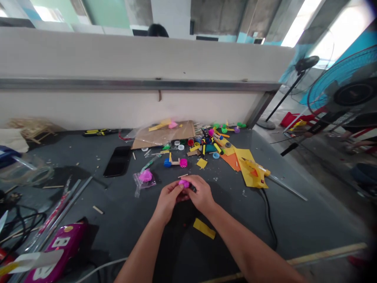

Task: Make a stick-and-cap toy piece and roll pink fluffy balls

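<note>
Between my two hands, at the middle of the dark table, is a small lump of pink-purple modelling clay (184,183). My left hand (170,197) pinches it from the left with thumb and fingers. From the other side my right hand (200,192) closes on the same lump, its fingertips partly hidden. Just beyond the hands stands a small figure with a blue end and a pink end (175,162). More pink clay (145,175) lies in an opened plastic bag to the left. A yellow paper strip (204,228) rests between my forearms.
A yellow glue gun (256,168) lies on yellow paper to the right, its cord running forward. A black phone (118,161) is at left. Cardboard (161,135), caps and coloured clay pieces crowd the back. Glue sticks (70,204) and a magenta device (60,251) lie near left.
</note>
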### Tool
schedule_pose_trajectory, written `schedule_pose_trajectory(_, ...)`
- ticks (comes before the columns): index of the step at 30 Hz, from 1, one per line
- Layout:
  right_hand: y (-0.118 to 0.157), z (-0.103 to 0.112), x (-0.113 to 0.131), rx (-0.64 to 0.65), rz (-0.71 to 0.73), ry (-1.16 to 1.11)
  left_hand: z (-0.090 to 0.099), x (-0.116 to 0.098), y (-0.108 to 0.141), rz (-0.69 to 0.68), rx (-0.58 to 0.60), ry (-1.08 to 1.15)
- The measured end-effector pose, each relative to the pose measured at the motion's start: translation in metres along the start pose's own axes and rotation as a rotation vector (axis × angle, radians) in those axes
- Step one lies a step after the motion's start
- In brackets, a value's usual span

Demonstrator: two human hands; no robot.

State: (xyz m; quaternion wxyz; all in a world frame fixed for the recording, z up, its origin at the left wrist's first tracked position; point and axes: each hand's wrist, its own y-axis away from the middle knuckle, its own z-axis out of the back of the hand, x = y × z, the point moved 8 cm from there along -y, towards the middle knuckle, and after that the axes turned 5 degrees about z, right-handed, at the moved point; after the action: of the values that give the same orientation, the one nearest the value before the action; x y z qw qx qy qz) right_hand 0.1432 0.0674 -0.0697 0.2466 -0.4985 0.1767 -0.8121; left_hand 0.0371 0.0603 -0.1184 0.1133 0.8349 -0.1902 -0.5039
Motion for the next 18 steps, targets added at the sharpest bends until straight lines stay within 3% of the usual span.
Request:
schedule_pose_trajectory(3,0.001,0.001,-0.001,0.003,-0.018,0.029,-0.001,-0.001,0.000,-0.001,0.034,0.069)
schedule_pose_trajectory(10,0.002,-0.009,0.010,0.105,0.022,-0.009,0.020,-0.006,-0.003,-0.090,-0.105,-0.027)
schedule_pose_trajectory(18,-0.001,-0.003,0.008,0.041,0.045,0.076,0.013,-0.008,0.003,-0.088,-0.068,0.117)
